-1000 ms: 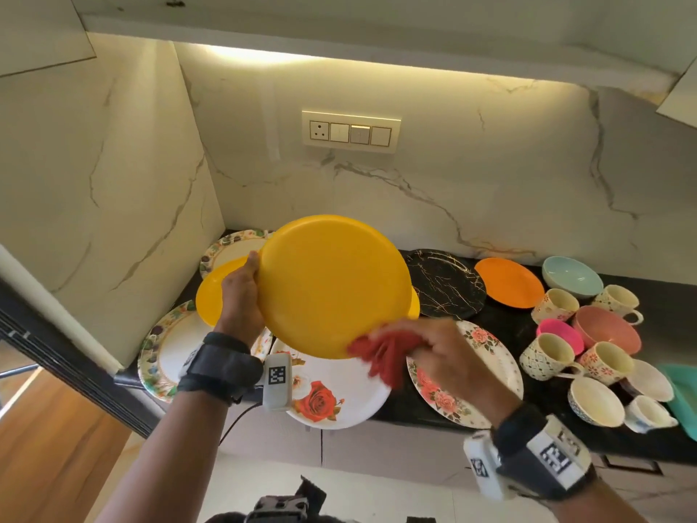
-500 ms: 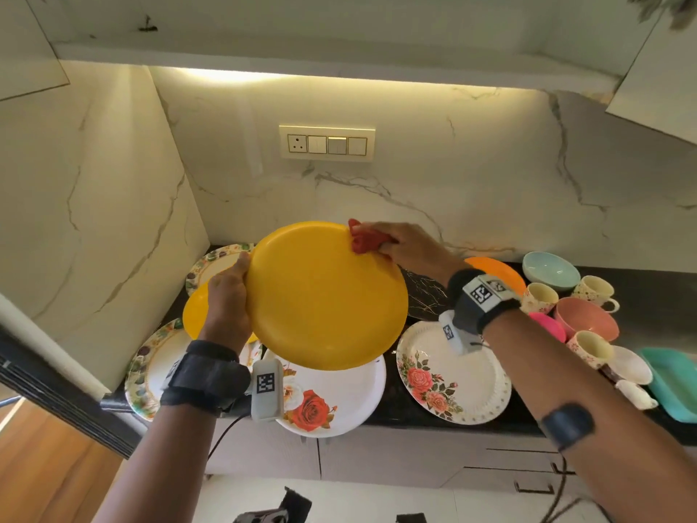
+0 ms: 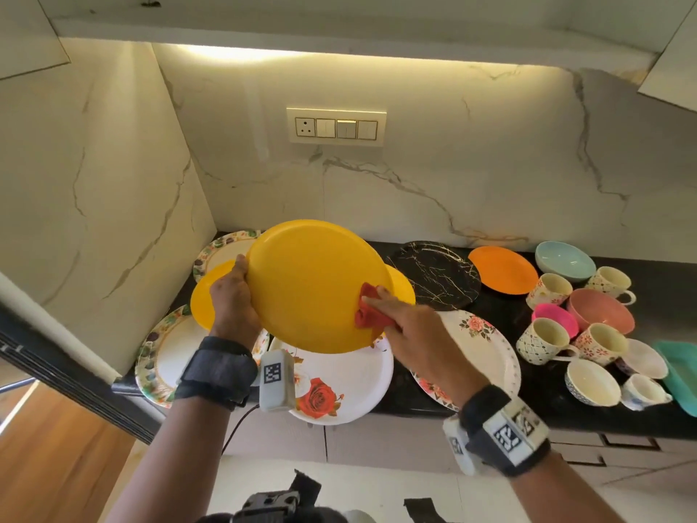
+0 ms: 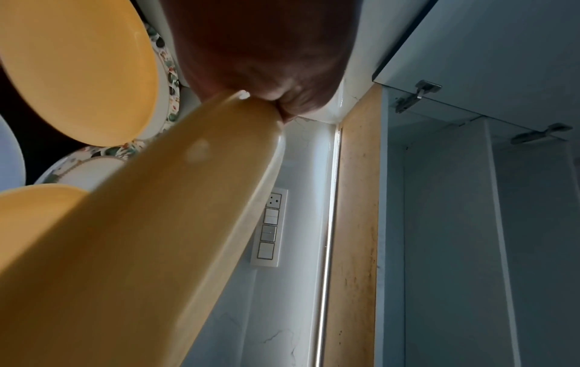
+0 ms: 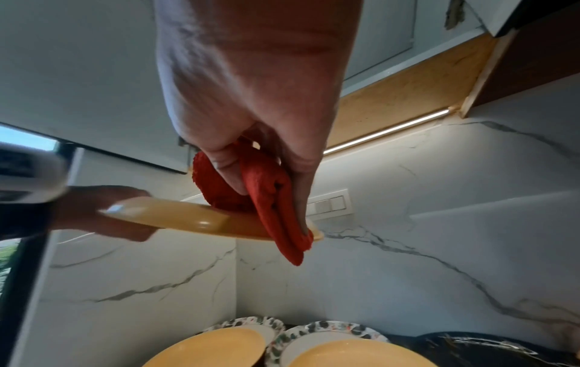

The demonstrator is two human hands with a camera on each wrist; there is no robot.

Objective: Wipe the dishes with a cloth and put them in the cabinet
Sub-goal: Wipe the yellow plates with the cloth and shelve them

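Counter (image 3: 509,307) of black stone runs along the marble back wall, carrying the waiting dishes: plates crowd its left end into the corner, a black marbled plate (image 3: 437,275) and an orange plate (image 3: 503,269) lie toward the back edge, and cups and bowls cluster toward the right end. Above it, held clear of everything, is the yellow plate (image 3: 317,285), tilted with its underside turned toward the person and its rim running from upper left to lower right. The left hand (image 3: 234,300) grips the plate's left rim, thumb on the near face and fingers curled behind, as the left wrist view confirms. The right hand (image 3: 418,341) pinches a bunched red cloth (image 3: 367,311) between thumb and fingers and presses it flat against the plate's right rim, so the cloth lies directly ahead of the fingertips and the unwiped face stretches away to the left, toward the holding hand. Judging from that, the wipe is in progress and the next stroke would likely sweep leftward or along the rim. The upper cabinet (image 4: 470,223) stands open overhead, on the plate's right, nearer the right hand.
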